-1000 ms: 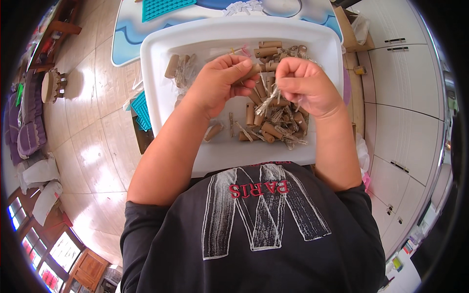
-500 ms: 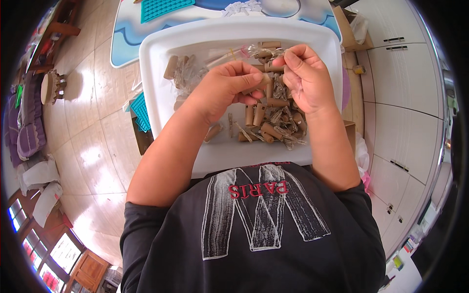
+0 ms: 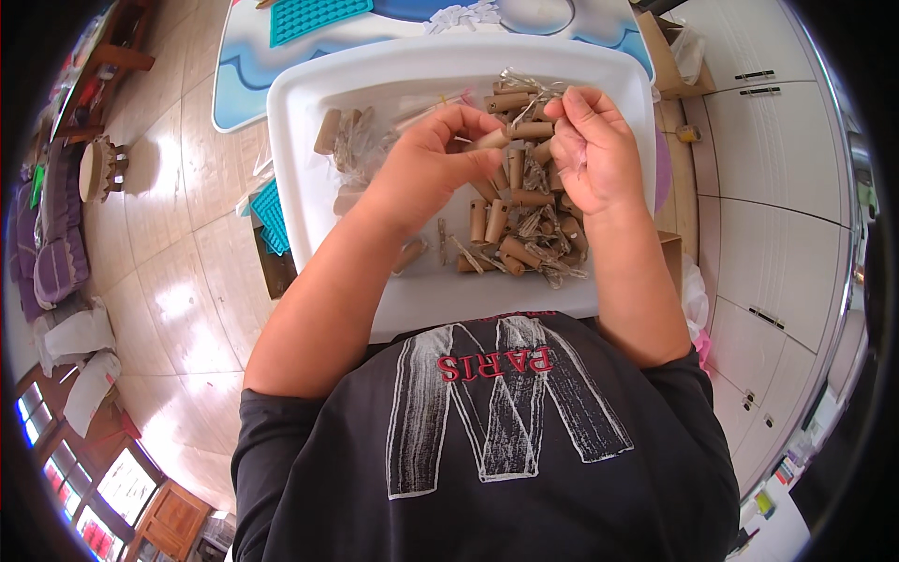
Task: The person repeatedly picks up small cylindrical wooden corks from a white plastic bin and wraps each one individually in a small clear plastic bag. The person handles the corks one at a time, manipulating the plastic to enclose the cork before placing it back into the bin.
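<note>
Both my hands are raised over a white plastic tub (image 3: 323, 70). My left hand (image 3: 426, 169) is closed around a small brown cardboard tube (image 3: 491, 140), which pokes out between thumb and index finger. Opposite it, my right hand (image 3: 596, 150) pinches a thin, shiny, clear twisted strand (image 3: 536, 86) between thumb and forefinger, its other fingers curled in. Below them in the tub's right half lies a heap of similar cardboard tubes (image 3: 520, 251), with crinkled clear strands among them. Whether the held strand joins the held tube is unclear.
More tubes and clear plastic bags (image 3: 354, 155) lie at the tub's left. Behind stands a blue-and-white table (image 3: 248, 70) bearing a teal silicone mould (image 3: 314, 17) and white paper strips (image 3: 464, 15). A cardboard box (image 3: 667, 56) and white cabinets (image 3: 777, 159) flank the right.
My left hand has shifted, and its fingers have opened more around the tube, showing more of it. The right hand has moved slightly, and the clear strand now stretches out above the heap.
</note>
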